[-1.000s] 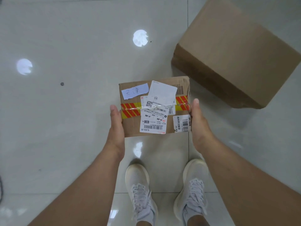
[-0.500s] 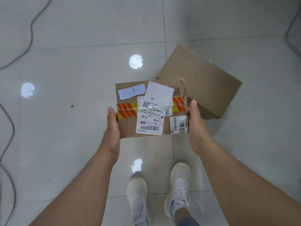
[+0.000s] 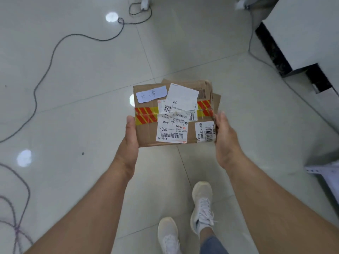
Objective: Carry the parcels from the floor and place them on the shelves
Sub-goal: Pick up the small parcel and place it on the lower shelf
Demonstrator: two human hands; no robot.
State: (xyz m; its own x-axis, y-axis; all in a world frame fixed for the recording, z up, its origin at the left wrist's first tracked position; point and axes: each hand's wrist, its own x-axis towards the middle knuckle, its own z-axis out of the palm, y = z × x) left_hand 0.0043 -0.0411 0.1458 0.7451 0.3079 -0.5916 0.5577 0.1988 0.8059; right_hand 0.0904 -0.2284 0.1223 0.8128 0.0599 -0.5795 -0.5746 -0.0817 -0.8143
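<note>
I hold a small cardboard parcel [image 3: 146,132] flat in front of me, above the tiled floor. It bears red-and-yellow tape, several white shipping labels and a handwritten note. My left hand [image 3: 131,136] grips its left edge and my right hand [image 3: 226,136] grips its right edge, thumbs on top. A second, larger cardboard box [image 3: 217,99] lies on the floor behind it; only its right edge and top corner show past the parcel.
Dark cables [image 3: 49,54] trail over the floor at the left and top. A white wall or counter with a black base [image 3: 271,43] stands at the upper right. A pale metal frame [image 3: 322,171] juts in at the right edge. My white shoes [image 3: 201,204] are below.
The view has swung and I have stepped away; the large box now sits almost hidden behind the parcel. Cables and the wall base have come into view. Both hands keep their grip.
</note>
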